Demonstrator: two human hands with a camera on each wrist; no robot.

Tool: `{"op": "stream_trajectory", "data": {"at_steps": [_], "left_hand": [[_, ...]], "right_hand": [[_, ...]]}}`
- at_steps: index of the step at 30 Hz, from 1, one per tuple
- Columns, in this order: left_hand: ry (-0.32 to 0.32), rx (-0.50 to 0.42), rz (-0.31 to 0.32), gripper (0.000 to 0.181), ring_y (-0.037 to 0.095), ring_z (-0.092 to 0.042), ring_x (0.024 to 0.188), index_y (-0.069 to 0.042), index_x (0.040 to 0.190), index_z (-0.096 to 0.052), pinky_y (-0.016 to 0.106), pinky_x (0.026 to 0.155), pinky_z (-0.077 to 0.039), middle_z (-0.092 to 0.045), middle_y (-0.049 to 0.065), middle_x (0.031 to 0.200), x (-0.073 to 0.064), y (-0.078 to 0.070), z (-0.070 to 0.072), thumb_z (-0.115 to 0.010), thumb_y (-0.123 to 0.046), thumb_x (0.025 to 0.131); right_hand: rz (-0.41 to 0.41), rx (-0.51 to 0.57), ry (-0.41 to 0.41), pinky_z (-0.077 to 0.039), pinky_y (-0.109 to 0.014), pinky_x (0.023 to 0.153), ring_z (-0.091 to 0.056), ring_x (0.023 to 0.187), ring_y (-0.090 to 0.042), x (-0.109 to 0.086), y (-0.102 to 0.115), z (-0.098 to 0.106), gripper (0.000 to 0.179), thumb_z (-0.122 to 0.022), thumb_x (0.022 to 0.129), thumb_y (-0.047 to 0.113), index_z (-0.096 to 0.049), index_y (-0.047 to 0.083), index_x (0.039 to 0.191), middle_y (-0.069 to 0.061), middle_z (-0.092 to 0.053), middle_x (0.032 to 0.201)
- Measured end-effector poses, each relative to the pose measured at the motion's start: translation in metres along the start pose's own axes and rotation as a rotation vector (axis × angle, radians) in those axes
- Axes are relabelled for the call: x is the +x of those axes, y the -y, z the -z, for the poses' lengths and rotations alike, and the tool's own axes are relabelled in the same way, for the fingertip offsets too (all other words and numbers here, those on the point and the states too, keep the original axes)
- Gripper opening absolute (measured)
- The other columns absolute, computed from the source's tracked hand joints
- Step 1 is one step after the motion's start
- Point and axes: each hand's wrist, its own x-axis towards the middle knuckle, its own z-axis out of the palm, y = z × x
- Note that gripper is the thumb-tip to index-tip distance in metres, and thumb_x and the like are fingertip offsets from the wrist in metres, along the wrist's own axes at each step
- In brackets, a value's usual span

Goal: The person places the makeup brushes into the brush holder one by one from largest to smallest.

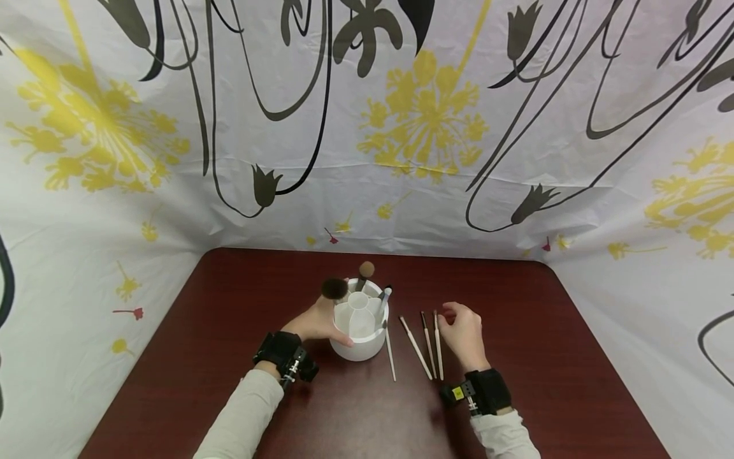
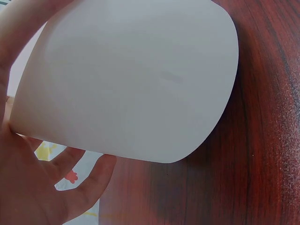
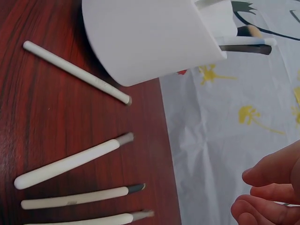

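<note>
My left hand (image 1: 322, 320) grips a white round brush holder (image 1: 360, 349) from its left side, the thumb across its front. In the left wrist view the fingers curl round the smooth white wall. Inside the divided holder stand a dark fluffy makeup brush (image 1: 335, 289), a tan-tipped brush (image 1: 366, 269) and some slim handles (image 1: 385, 299). One pale brush (image 3: 77, 71) lies close by the holder. To its right lie three more makeup brushes (image 1: 415, 347), bristles pointing away. Just right of their tips hovers my right hand (image 1: 463, 331), fingers loosely bent, nothing between them.
The dark red wooden table (image 1: 229, 306) has rounded far corners. Behind it and along both sides hangs a white cloth (image 1: 321, 223) with yellow and grey flower prints. Both wrists carry black camera straps (image 1: 494, 390).
</note>
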Motion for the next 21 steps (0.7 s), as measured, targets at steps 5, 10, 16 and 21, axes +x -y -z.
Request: {"op": "stream_trajectory", "data": {"at_steps": [5,10,16,21], "left_hand": [[0.008,0.011,0.019,0.118,0.025,-0.037,0.121,-0.009,0.141,-0.020,0.046,0.101,-0.027,-0.034,0.013,0.136,0.000,-0.001,0.001,-0.090,-0.028,0.048],[0.013,0.029,0.038,0.120,0.025,-0.035,0.122,-0.008,0.142,-0.018,0.047,0.102,-0.027,-0.031,0.014,0.138,0.000,-0.001,0.001,-0.090,-0.029,0.048],[0.014,0.020,0.034,0.118,0.025,-0.039,0.119,-0.009,0.140,-0.019,0.046,0.100,-0.030,-0.036,0.013,0.134,0.000,-0.002,0.001,-0.090,-0.029,0.048],[0.017,0.028,0.042,0.119,0.024,-0.036,0.121,-0.009,0.141,-0.018,0.045,0.102,-0.027,-0.032,0.013,0.137,0.000,-0.003,0.001,-0.090,-0.029,0.048]], "right_hand": [[0.010,-0.028,-0.001,-0.048,-0.040,0.063,-0.061,0.075,-0.028,-0.001,-0.003,0.000,0.025,-0.063,0.079,0.003,-0.063,-0.004,0.103,-0.017,-0.065,0.084],[-0.007,-0.053,0.005,-0.048,-0.041,0.063,-0.061,0.075,-0.029,-0.001,-0.007,-0.002,0.025,-0.063,0.078,0.003,-0.063,-0.005,0.102,-0.017,-0.065,0.083],[-0.074,-0.074,0.062,-0.048,-0.039,0.063,-0.061,0.077,-0.029,-0.003,-0.015,-0.005,0.029,-0.063,0.080,0.005,-0.061,-0.004,0.107,-0.017,-0.064,0.088],[-0.109,-0.079,0.097,-0.047,-0.037,0.060,-0.060,0.075,-0.028,-0.004,-0.021,-0.009,0.030,-0.062,0.080,0.006,-0.060,-0.005,0.108,-0.018,-0.063,0.088]]}}
